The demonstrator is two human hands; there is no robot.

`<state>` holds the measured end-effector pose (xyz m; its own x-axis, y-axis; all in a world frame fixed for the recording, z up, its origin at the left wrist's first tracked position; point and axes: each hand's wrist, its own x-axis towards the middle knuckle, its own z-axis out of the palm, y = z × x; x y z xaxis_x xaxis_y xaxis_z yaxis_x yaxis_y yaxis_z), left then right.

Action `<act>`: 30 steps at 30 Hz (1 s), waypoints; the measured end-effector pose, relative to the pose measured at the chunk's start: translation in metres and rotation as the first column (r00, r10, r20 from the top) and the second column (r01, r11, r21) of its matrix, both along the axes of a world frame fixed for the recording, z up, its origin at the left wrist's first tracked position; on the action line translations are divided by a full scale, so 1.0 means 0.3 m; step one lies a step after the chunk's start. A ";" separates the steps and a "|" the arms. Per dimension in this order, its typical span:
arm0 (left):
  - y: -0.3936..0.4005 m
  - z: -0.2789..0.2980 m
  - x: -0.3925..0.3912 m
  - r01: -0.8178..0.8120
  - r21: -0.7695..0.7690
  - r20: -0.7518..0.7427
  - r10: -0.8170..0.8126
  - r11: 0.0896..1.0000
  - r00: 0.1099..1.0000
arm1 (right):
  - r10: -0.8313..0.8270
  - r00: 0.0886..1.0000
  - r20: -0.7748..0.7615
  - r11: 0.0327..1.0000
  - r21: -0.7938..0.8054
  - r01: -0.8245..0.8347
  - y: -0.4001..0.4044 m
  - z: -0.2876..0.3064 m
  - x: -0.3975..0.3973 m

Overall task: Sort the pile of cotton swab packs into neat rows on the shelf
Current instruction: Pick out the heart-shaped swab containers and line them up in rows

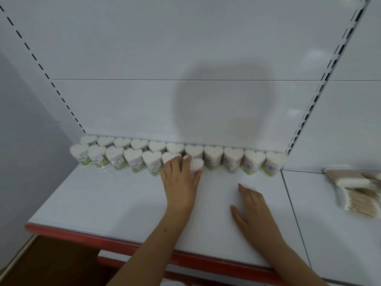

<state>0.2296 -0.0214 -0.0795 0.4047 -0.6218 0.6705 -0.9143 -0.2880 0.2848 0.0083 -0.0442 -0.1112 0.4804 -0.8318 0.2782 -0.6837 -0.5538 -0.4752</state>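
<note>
Left hand (pixel 181 176), seemingly on pack (pixel 195 165)

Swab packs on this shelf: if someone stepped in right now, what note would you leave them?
Left hand: grips one heart pack, setting it into the front row.
Right hand: flat on the shelf, holding nothing.
Done: back row along the wall; front row runs from the left to the held pack.
Left: front row's right half; loose flat packs lie on the next shelf, right.
</note>
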 end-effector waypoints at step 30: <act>0.025 0.109 -0.317 0.465 0.057 -0.277 -0.434 0.883 0.857 | -0.136 0.936 0.325 0.990 0.070 0.119 0.002 0.217 -0.165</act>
